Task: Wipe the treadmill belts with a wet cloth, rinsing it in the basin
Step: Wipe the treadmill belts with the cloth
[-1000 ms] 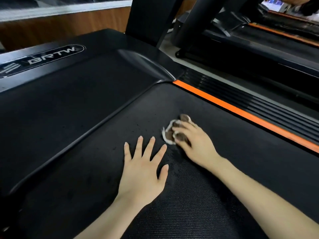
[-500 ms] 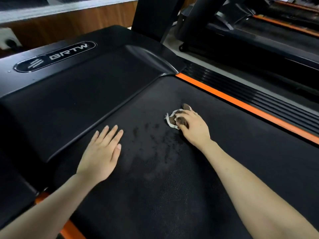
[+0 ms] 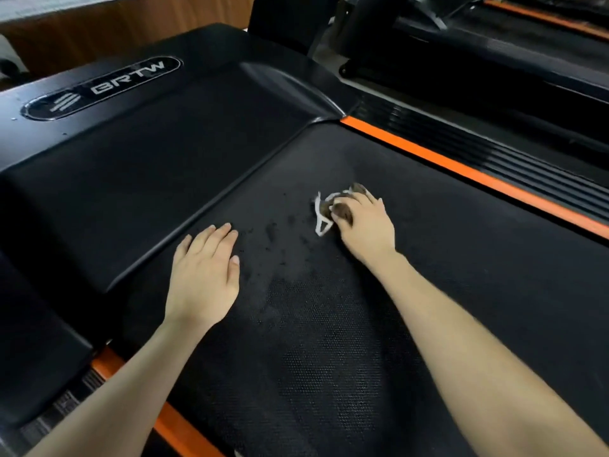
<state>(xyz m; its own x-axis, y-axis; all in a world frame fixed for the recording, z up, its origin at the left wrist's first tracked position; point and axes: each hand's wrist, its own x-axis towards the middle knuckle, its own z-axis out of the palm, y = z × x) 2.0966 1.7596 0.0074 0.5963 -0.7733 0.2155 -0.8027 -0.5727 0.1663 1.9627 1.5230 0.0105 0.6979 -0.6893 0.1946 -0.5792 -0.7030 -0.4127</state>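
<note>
1. The cloth (image 3: 331, 209) is small, brown w/ white trim & all bunched up. It lies on the belt (image 3: 329, 357), near the front end & nearer the right edge than the left.
2. The right hand (image 3: 365, 225) is on top of the cloth. Its fingers curl round the cloth, grip it tight & push it down on the belt. A bit of white trim pokes out on the left of the fingers.
3. Wet spots (image 3: 280, 225) show as dark dots & a damp patch on the belt, between the two hands.
4. The left hand (image 3: 202, 275) lies flat on the belt, fingers straight & close together. It holds nothing. The fingertips are just beside the front edge of the belt.
5. The belt is black w/ tiny bumps.
6. A big black cover (image 3: 131, 166) sits at the front end of the belt. It has a silver BRTW badge (image 3: 102, 87) near its far left corner.
7. An orange strip (image 3: 461, 169) runs along the belt's right edge, w/ a black ribbed rail (image 3: 514, 159) right next to it.
8. A 2nd treadmill (image 3: 494, 44) stands past the rail on the right, well apart. A wood wall (image 3: 99, 37) is at the back left.
</note>
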